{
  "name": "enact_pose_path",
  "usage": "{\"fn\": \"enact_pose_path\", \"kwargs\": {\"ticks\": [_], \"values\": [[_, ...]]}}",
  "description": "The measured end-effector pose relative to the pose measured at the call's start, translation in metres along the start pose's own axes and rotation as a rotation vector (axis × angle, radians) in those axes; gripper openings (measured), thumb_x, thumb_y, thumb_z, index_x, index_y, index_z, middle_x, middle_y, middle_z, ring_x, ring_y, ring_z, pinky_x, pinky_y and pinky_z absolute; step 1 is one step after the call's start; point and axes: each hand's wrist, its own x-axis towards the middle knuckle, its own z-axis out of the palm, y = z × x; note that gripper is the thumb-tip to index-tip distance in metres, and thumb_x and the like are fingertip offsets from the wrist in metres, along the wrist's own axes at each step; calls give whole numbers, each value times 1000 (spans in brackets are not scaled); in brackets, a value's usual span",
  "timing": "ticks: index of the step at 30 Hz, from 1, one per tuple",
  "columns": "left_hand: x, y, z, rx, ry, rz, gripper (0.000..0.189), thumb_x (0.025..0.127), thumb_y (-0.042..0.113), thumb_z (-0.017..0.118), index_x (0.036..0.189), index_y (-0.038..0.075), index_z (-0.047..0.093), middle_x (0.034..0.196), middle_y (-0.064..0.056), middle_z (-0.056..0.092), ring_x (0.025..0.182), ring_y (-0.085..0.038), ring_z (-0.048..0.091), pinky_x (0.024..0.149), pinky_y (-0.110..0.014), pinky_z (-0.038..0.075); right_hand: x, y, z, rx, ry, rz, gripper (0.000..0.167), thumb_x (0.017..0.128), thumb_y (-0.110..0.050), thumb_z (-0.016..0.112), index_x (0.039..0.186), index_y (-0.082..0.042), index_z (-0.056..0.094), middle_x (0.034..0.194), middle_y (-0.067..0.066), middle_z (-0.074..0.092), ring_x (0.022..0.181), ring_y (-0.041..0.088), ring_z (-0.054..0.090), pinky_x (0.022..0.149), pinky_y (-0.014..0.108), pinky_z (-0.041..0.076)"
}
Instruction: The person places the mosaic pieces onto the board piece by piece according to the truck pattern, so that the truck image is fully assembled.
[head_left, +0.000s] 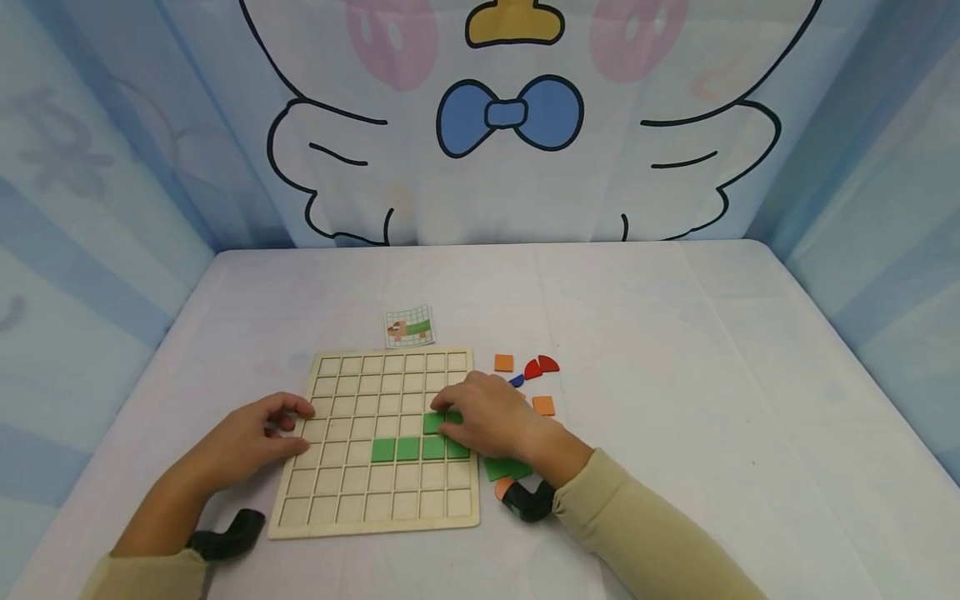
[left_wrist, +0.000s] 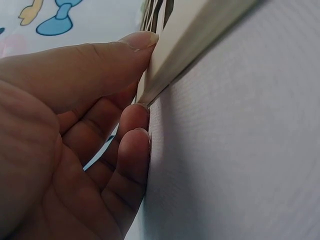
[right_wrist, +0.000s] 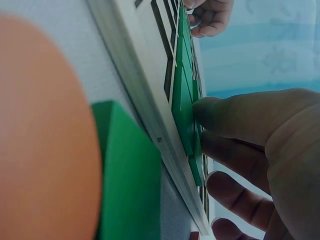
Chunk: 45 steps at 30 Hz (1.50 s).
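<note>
On the counter [head_left: 660, 350], toward its left half, a wooden grid board [head_left: 347, 408] lies flat between two hands. The left hand [head_left: 243, 433] rests against its left edge, thumb and fingertips touching the rim, fingers loosely curved rather than clenched. The right hand [head_left: 491, 417] reaches over the right side, thumb and index at the green tiles [head_left: 407, 450]; whether they pinch one or merely press it, I cannot tell. Those tiles sit in the grid, four in a row with two more above the row's right end. Just beyond the board lies a picture card [head_left: 410, 326]. To its right lie orange squares [head_left: 504, 363], red wedges [head_left: 549, 364], a blue piece [head_left: 517, 381] and loose green pieces [head_left: 501, 469] near the right wrist.
</note>
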Motion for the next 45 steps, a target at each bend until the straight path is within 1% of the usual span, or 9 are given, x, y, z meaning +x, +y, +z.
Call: {"fn": "enact_pose_path", "kwargs": {"ticks": [6, 13, 23, 28, 33, 35, 37, 40, 45], "values": [[0, 0, 0, 2, 4, -6, 41, 88, 19, 76, 123, 4, 60, 104, -8, 56, 90, -23, 51, 77, -41, 42, 0, -1, 0, 16, -2, 4, 29, 95, -28, 69, 121, -16, 72, 112, -7, 69, 103, 17, 57, 84, 32, 46], [-1, -1, 0, 1, 4, 9, 41, 88, 19, 76, 123, 4, 60, 104, -7, 55, 89, -22, 51, 76, -41, 42, -1, 0, 0, 21, 4, -2, 27, 95, -25, 69, 120, -17, 73, 111, -7, 70, 104, 17, 58, 85, 33, 46], [0, 1, 1, 7, 7, -17, 42, 88, 18, 76, 123, 4, 60, 104, -7, 56, 91, -23, 51, 77, -41, 42, -8, 2, -6, 42, 8, 13, 29, 95, -24, 68, 122, -15, 72, 114, -5, 70, 102, 19, 57, 82, 32, 46], [0, 1, 1, 10, 7, -7, 42, 88, 19, 76, 123, 4, 60, 104, -7, 56, 91, -23, 52, 77, -41, 42, -15, 10, -9, 38, 41, 26, 29, 92, -21, 70, 120, -14, 73, 111, -4, 71, 96, 19, 58, 78, 32, 46], [0, 0, 0, 6, 6, 5, 43, 88, 20, 76, 124, 3, 60, 105, -7, 57, 91, -23, 52, 78, -41, 42, -25, 16, -12, 47, 54, 35, 28, 92, -21, 69, 119, -13, 73, 111, -2, 70, 99, 19, 59, 82, 34, 47], [0, 0, 0, 5, 6, 4, 43, 88, 20, 76, 124, 3, 60, 104, -7, 56, 91, -23, 51, 78, -41, 42, -29, 19, -12, 51, 55, 41, 28, 92, -20, 69, 118, -12, 73, 110, -2, 70, 97, 18, 59, 81, 33, 47], [0, 0, 0, 3, 4, 2, 42, 88, 20, 76, 124, 4, 60, 104, -7, 56, 91, -23, 51, 77, -41, 42, -33, 22, -12, 50, 57, 41, 27, 91, -18, 69, 117, -12, 73, 107, -3, 70, 92, 17, 57, 76, 31, 46], [0, 0, 0, 5, 3, 3, 42, 88, 20, 76, 123, 4, 60, 104, -7, 56, 91, -23, 51, 77, -41, 42, -37, 25, -11, 43, 49, 41, 28, 89, -17, 70, 117, -11, 73, 105, -3, 70, 89, 17, 57, 74, 30, 45], [0, -1, 0, 10, 0, 9, 42, 88, 21, 76, 123, 5, 60, 105, -7, 56, 91, -23, 51, 78, -41, 43, -42, 27, -10, 29, 3, 44, 31, 89, -20, 73, 119, -9, 72, 109, -2, 70, 94, 18, 57, 80, 32, 47]]}}
